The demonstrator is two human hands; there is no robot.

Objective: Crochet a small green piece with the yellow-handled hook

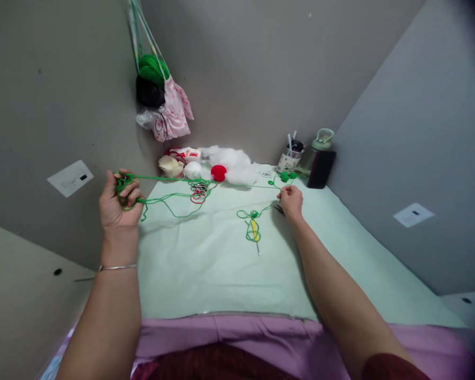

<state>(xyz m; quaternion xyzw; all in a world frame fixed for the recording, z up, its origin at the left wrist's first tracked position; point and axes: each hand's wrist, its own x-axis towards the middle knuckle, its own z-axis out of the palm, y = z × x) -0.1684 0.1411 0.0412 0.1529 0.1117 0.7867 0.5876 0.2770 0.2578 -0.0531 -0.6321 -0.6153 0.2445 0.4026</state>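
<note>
My left hand is raised at the table's left edge, fingers closed around a bundle of green yarn. A taut green strand runs from it across the table to my right hand, which rests on the pale green cloth with fingers pinched on the yarn and a small dark object I cannot make out. Between the hands lies a crochet hook with a yellow handle amid loose green loops. A looser green strand sags toward red yarn.
At the table's back stand a red ball, white stuffing, a white ball, a cup with pens, a green bottle and a dark case. A bag of yarn hangs on the wall.
</note>
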